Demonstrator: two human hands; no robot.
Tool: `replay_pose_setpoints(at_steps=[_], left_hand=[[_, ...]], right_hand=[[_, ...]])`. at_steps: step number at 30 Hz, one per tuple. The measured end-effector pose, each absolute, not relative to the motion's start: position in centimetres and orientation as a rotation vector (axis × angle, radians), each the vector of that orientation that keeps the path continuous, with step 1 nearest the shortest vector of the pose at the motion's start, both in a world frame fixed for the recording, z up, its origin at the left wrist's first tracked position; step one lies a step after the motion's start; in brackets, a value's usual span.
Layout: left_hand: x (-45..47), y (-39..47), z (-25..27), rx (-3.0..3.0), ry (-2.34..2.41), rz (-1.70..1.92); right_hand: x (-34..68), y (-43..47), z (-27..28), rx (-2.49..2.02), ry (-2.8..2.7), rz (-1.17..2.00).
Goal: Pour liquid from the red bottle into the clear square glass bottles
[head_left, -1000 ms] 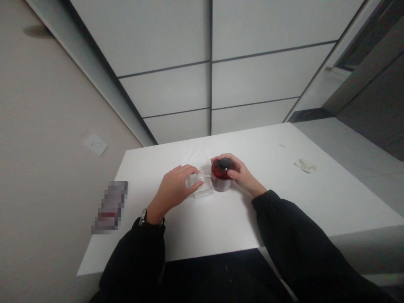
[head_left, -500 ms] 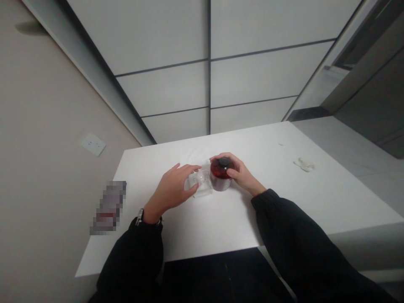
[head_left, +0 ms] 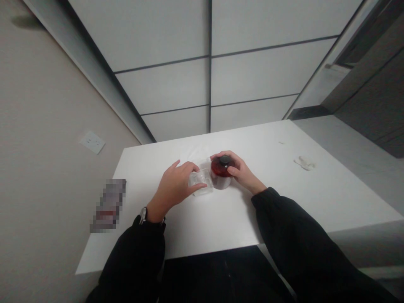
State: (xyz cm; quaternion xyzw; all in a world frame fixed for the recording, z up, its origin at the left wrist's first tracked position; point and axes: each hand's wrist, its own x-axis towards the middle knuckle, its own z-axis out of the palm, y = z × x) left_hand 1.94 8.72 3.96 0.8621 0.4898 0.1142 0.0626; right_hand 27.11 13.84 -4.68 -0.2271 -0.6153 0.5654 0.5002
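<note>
- Red liquid fills the small jar (head_left: 221, 173), which stands upright near the middle of the white table (head_left: 284, 198) and carries a dark round cap (head_left: 224, 160).
- Right hand (head_left: 241, 173): fingers curled around the jar's far and right sides, thumb on the near side, closed on the body just below the cap.
- Left hand (head_left: 173, 187): fingertips and thumb pinched on a clear plastic case (head_left: 201, 182) that lies flat on the table, touching or just beside the jar's left side; which of the two cannot be told.
- Handling, jar: judged rigid and fairly heavy for its size because of the liquid. The wall looks smooth and may slip. Whether it is glass or plastic cannot be told; treat it as breakable. Take hold around the body, not by the cap alone, and keep it upright.
- Handling, case: judged light, thin and somewhat flexible. Grip it at the edges; heavy pressure could bend it.
- Surroundings: a blurred flat object (head_left: 109, 205) lies near the table's left edge; a small crumpled white scrap (head_left: 303, 162) lies well apart to the right.
</note>
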Motion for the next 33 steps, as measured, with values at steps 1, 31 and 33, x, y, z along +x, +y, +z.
replay_pose_setpoints(at_steps=[1, 31, 33], left_hand=[[2.0, 8.7, 4.1, 2.612, 1.471, 0.333], [3.8, 9.2, 6.5, 2.598, 1.427, 0.338], [4.2, 9.1, 6.8, 2.542, 1.632, 0.176]], right_hand=[[27.1, 13.8, -4.7, -0.548, -1.488, 1.366], [27.0, 13.8, -3.6, -0.512, -1.506, 1.326], [26.9, 13.8, -3.5, -0.517, -1.506, 1.32]])
